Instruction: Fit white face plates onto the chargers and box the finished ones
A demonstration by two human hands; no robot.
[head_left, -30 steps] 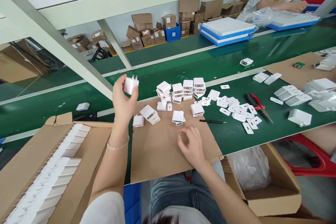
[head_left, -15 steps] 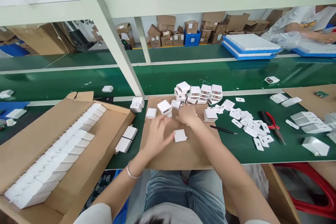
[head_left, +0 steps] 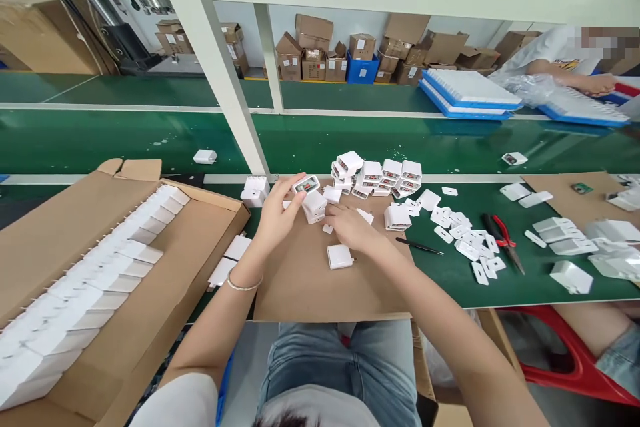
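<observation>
Currently, left hand (head_left: 275,217): pinches a white plastic charger housing (head_left: 306,184), its open end showing, above a short white stack (head_left: 314,207).
Right hand (head_left: 353,228): fingers bent down beside that stack; I cannot tell whether they grip anything.
Brown cardboard sheet (head_left: 310,293): a white pronged block (head_left: 340,257) lies around its middle.
Black tweezers (head_left: 420,246): at the sheet's right edge.
Step, as judged: handling one open housing.
Next move: calls for a steady pinch, clear of the stack.
</observation>
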